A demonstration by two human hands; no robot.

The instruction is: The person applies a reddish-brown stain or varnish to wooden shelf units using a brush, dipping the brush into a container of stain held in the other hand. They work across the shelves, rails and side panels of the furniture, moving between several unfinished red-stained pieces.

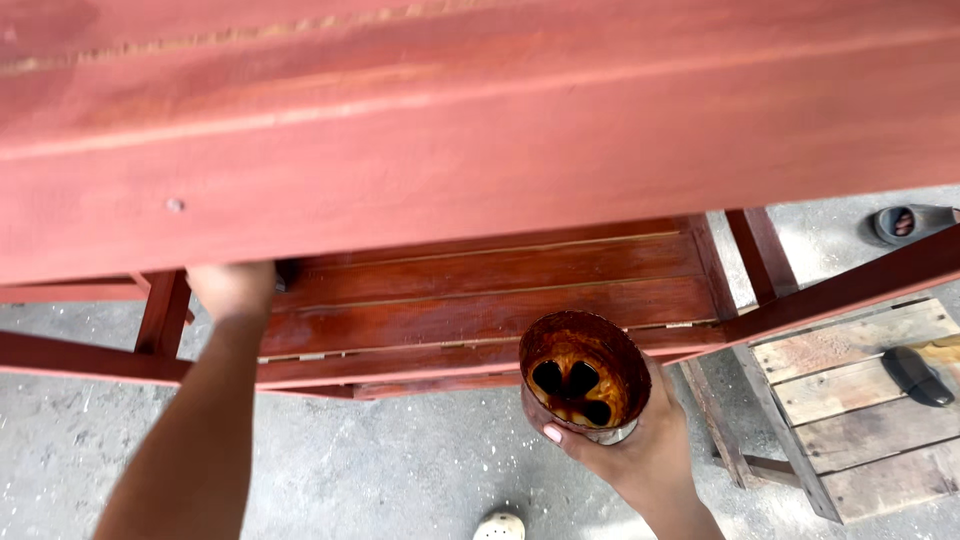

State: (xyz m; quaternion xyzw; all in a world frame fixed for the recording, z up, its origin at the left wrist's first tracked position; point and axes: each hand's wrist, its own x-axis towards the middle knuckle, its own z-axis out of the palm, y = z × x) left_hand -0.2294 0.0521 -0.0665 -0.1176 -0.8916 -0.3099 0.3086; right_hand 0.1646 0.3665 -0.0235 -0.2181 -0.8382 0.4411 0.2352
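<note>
Two hands | right hand grip clamped on tin | left hand grip hidden

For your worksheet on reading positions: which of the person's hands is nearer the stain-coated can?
Right. The right hand grips the can; the left hand is apart, reaching under the red wooden top.

— Where's the can?
— In the right hand, before the slatted shelf; the left hand reaches under the top board.
— And the pallet?
— Right, on the floor
</note>
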